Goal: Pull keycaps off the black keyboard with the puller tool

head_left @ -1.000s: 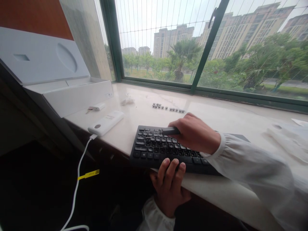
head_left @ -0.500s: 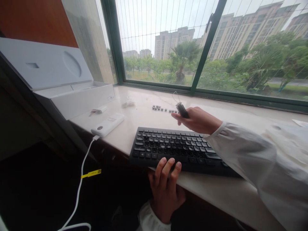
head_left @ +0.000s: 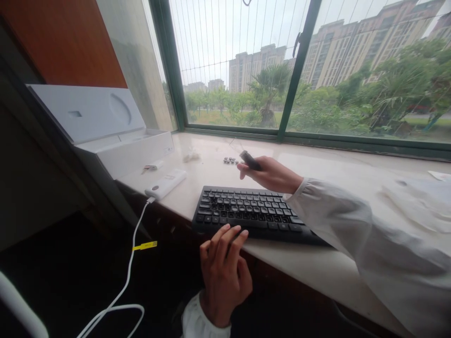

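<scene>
A black keyboard (head_left: 243,224) lies on the pale sill, with bare dark sockets showing where several keycaps are off. My left hand (head_left: 224,270) is at the keyboard's front edge, fingers stretched out and fingertips by the space bar; whether they press on it I cannot tell. My right hand (head_left: 275,172) is wrapped round the black handle of a wire keycap puller (head_left: 250,160), held beyond the keyboard's back edge. Its thin wire loops point toward the window. Small loose keycaps (head_left: 230,160) sit in rows on the sill beside the puller, partly hidden by my right hand.
To the left stand an open white box (head_left: 137,152) and a white power bank (head_left: 165,184) with a white cable (head_left: 131,263) hanging off the edge. A crumpled clear plastic bag (head_left: 416,202) lies at right. The green-framed window (head_left: 232,131) borders the back.
My right hand with the keycap puller has moved left over the loose keycaps. My left hand has shifted left along the keyboard's front edge. The view has turned slightly.
</scene>
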The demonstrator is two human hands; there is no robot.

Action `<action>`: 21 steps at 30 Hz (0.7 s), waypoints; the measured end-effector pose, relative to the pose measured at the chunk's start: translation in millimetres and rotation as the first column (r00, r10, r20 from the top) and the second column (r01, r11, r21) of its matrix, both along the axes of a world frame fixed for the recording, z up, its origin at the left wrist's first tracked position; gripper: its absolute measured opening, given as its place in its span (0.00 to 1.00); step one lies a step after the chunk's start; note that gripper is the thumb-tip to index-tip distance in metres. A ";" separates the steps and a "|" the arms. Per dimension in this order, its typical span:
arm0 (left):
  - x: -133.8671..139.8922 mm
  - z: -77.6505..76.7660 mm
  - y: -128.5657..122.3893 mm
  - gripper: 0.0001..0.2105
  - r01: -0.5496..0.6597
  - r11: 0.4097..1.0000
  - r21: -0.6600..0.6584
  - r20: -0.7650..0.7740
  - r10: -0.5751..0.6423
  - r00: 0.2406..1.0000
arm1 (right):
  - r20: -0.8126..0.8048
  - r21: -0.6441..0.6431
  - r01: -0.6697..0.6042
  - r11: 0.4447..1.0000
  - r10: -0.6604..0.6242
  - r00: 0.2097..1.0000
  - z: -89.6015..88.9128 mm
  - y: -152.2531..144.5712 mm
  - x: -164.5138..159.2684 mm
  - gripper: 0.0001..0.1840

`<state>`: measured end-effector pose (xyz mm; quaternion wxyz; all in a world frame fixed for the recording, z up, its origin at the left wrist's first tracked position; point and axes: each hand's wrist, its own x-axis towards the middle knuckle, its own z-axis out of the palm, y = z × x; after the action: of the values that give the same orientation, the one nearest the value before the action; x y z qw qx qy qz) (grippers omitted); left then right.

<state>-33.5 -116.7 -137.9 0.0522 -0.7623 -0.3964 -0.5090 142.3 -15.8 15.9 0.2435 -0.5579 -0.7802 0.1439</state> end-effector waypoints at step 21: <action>-24.3 105.6 168.6 0.11 -0.289 0.869 -0.401 -0.464 0.080 0.882 | 0.366 -0.038 0.257 0.966 -0.226 0.903 16.9 17.7 57.5 0.15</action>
<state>-57.8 52.0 -32.4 0.0072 -0.8038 -0.5562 -0.2108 199.8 2.0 32.8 0.0892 -0.6771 -0.7293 0.0415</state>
